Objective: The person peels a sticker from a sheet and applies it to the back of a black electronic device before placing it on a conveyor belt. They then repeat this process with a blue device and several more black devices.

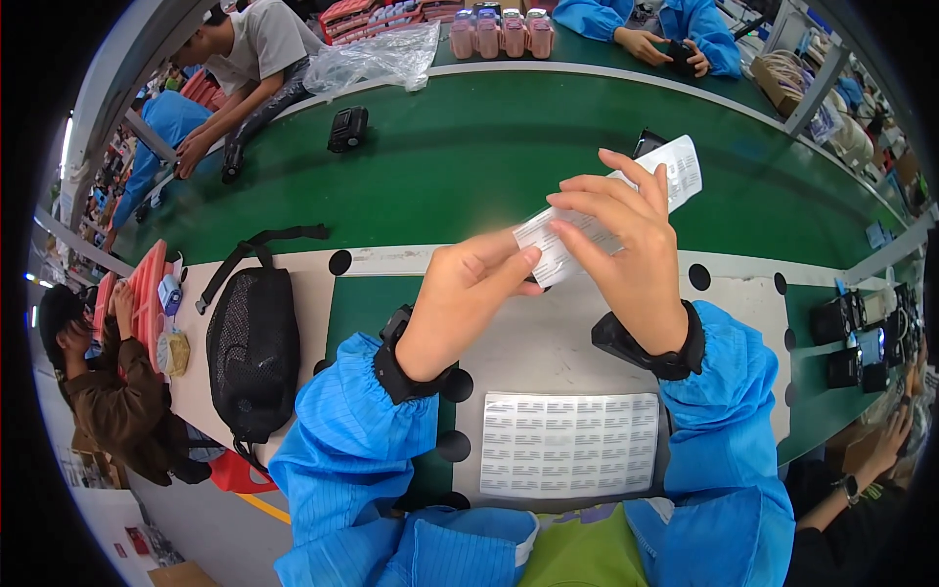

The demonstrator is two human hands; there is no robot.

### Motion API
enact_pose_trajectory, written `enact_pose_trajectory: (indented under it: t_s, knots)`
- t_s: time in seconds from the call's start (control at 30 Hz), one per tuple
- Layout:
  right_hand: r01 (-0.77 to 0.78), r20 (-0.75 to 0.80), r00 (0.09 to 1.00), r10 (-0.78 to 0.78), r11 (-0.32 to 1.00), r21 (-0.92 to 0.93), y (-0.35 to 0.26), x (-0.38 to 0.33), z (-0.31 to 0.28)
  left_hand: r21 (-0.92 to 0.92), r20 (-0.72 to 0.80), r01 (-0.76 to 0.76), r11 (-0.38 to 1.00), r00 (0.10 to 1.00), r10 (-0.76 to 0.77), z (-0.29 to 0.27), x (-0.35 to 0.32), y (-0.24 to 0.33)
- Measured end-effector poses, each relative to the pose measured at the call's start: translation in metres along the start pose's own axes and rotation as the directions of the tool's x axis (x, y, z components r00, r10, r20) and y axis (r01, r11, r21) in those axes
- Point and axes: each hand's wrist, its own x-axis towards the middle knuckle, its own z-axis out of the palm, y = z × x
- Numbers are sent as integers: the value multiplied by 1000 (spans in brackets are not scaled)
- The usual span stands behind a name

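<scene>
A narrow white strip of printed labels (pixel 685 168) slants up to the right in front of me, over the border between the workbench and the green surface. My left hand (pixel 465 303) is closed on its lower end, thumb on top. Over the strip's middle is my right hand (pixel 626 230), fingers spread, with thumb and index fingertips a little apart by the upper edge. Whether those tips touch the strip I cannot tell. A larger sheet of labels (pixel 569 445) lies flat on the bench between my forearms. Behind the strip, a dark object (pixel 646 144) is mostly hidden.
A small black device (pixel 347 129) sits on the green surface (pixel 440 166). To my left lies a black bag (pixel 256 347) with a strap. Pink-and-clear items (pixel 502 34) and a clear plastic bag (pixel 377 61) are across. Several people work around; black devices (pixel 861 338) stand right.
</scene>
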Motion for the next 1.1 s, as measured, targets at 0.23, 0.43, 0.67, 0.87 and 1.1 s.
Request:
enact_pose_trajectory:
  t_s: [0.23, 0.43, 0.67, 0.87, 1.1]
  knots:
    - [119, 5, 993, -120, 992, 38, -5, 1, -6, -141, 5, 144, 979, 989, -145, 1, -7, 15]
    - [-89, 107, 994, 24, 748, 657, -30, 1, -49, 34, 54, 391, 920, 918, -393, -24, -31, 10]
    - [-168, -1, 975, 223, 736, 655, -26, 4, -102, 938, 28, -145, 315, 937, 348, -122, 44, -18]
    - [-209, 27, 956, 293, 608, 766, -20, 19, -94, 878, -461, 469, 94, 777, 428, -219, 184, -58]
    - [-189, 143, 982, 124, 603, 775, -19, 23, -87, 905, -425, 298, 303, 669, 610, -332, 215, -106]
